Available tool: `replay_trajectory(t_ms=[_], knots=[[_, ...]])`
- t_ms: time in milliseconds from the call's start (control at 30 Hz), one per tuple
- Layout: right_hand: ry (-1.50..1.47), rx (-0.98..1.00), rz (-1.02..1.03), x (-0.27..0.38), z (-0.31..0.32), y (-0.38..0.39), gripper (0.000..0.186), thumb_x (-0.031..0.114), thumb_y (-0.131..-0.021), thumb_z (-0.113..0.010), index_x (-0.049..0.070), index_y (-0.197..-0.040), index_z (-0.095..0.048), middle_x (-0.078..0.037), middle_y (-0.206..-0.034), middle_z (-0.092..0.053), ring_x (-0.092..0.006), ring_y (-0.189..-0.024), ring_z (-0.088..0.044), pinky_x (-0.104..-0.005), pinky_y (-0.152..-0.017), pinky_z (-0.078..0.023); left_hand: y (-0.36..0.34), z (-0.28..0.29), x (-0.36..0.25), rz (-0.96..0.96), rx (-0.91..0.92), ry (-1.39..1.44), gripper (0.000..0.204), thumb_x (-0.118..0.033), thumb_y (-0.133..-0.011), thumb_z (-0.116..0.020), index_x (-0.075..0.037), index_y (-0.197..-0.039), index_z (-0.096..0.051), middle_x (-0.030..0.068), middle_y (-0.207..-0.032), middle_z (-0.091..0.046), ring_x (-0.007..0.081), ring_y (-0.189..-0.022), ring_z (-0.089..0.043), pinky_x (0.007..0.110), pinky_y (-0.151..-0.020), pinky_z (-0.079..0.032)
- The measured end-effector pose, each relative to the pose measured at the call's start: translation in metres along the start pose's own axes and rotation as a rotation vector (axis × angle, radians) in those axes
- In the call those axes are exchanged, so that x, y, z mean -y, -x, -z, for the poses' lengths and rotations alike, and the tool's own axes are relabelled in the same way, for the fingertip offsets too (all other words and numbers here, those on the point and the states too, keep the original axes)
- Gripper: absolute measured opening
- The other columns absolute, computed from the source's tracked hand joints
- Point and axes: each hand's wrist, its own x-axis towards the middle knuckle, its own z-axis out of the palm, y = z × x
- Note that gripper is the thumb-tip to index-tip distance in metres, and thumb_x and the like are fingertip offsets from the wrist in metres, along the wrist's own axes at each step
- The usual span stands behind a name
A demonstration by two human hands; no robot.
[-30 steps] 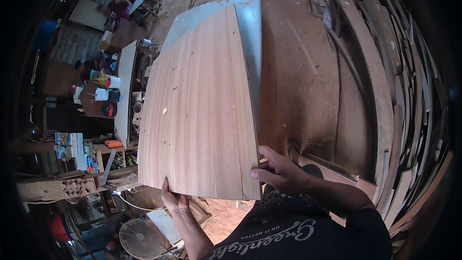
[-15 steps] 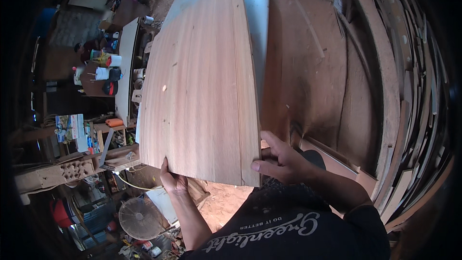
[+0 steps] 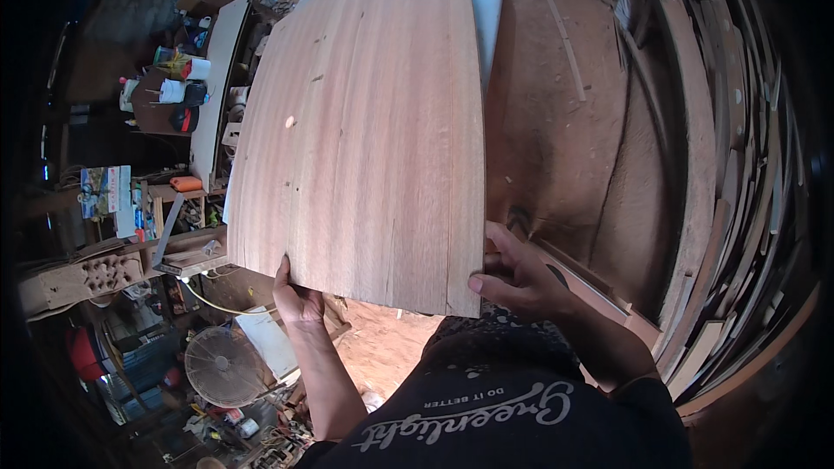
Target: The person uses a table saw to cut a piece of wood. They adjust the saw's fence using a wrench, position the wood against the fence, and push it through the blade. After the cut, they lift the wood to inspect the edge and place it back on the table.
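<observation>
A wide, light-brown wooden panel (image 3: 365,148) with straight grain and a few small dark knots fills the middle. My left hand (image 3: 298,295) grips its near edge toward the left corner, thumb on the upper face and fingers hidden underneath. At the near right corner my right hand (image 3: 514,276) holds the side edge, its thumb against the rim and the other fingers partly behind the panel. Beneath the panel, a pale blue-white board (image 3: 488,0) shows along the far right side and at the far end.
Long wood strips and offcuts (image 3: 747,148) are stacked along the right. A shelf bench with an orange object (image 3: 185,183) and a metal square (image 3: 168,230) stands to the left. Nearer on the left is a round fan (image 3: 223,366). Brown dirt floor (image 3: 556,122) lies right of the panel.
The panel's near end has risen and its face tilted, so the grooved right edge no longer shows. Both hands moved with it, keeping their grip. The whole view shifted slightly.
</observation>
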Motion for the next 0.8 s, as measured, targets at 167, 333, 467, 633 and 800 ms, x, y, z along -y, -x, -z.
replay_trajectory(t_ms=[167, 333, 467, 633, 800], knots=[[0.101, -0.153, -0.069, 0.004, -0.005, -0.005, 0.06, 0.018, -0.104, -0.077, -0.006, -0.149, -0.044, -0.02, -0.132, -0.067, -0.0231, -0.122, -0.07, -0.0396, -0.103, -0.057, 0.005, -0.005, 0.007, -0.011, -0.051, -0.006, 0.047, -0.018, -0.11, -0.062, 0.009, -0.148, -0.056, 0.0239, -0.15, -0.063, 0.0389, -0.138, -0.064, 0.057, -0.114, -0.059], [0.166, -0.292, -0.241, 0.011, -0.008, -0.019, 0.056, 0.022, -0.101, -0.081, -0.005, -0.138, -0.048, -0.022, -0.123, -0.07, -0.0233, -0.114, -0.072, -0.041, -0.101, -0.057, 0.0, 0.005, 0.013, -0.02, -0.085, -0.03, 0.048, -0.018, -0.11, -0.063, 0.009, -0.149, -0.055, 0.0236, -0.151, -0.063, 0.0386, -0.138, -0.064, 0.059, -0.113, -0.06], [0.144, -0.258, -0.263, 0.001, 0.005, -0.021, 0.059, 0.022, -0.101, -0.081, -0.007, -0.141, -0.048, -0.023, -0.123, -0.069, -0.0244, -0.115, -0.072, -0.0412, -0.103, -0.057, 0.004, -0.004, 0.013, -0.02, -0.086, -0.016, 0.049, -0.017, -0.11, -0.064, 0.009, -0.15, -0.053, 0.0238, -0.151, -0.062, 0.0386, -0.138, -0.064, 0.06, -0.113, -0.06], [0.358, -0.258, -0.282, 0.004, 0.009, -0.03, 0.064, 0.016, -0.095, -0.078, -0.013, -0.145, -0.049, -0.025, -0.126, -0.069, -0.0264, -0.116, -0.072, -0.0415, -0.103, -0.058, 0.003, 0.002, 0.012, -0.009, -0.066, 0.006, 0.049, -0.016, -0.109, -0.063, 0.009, -0.15, -0.052, 0.0239, -0.15, -0.062, 0.039, -0.137, -0.065, 0.06, -0.114, -0.059], [0.471, -0.282, -0.292, 0.008, 0.01, -0.035, 0.062, 0.013, -0.09, -0.071, -0.016, -0.143, -0.055, -0.024, -0.126, -0.07, -0.027, -0.115, -0.072, -0.041, -0.101, -0.059, 0.003, 0.002, 0.013, -0.011, -0.069, -0.003, 0.048, -0.014, -0.109, -0.063, 0.009, -0.15, -0.053, 0.0235, -0.149, -0.063, 0.0391, -0.136, -0.066, 0.059, -0.113, -0.06]])
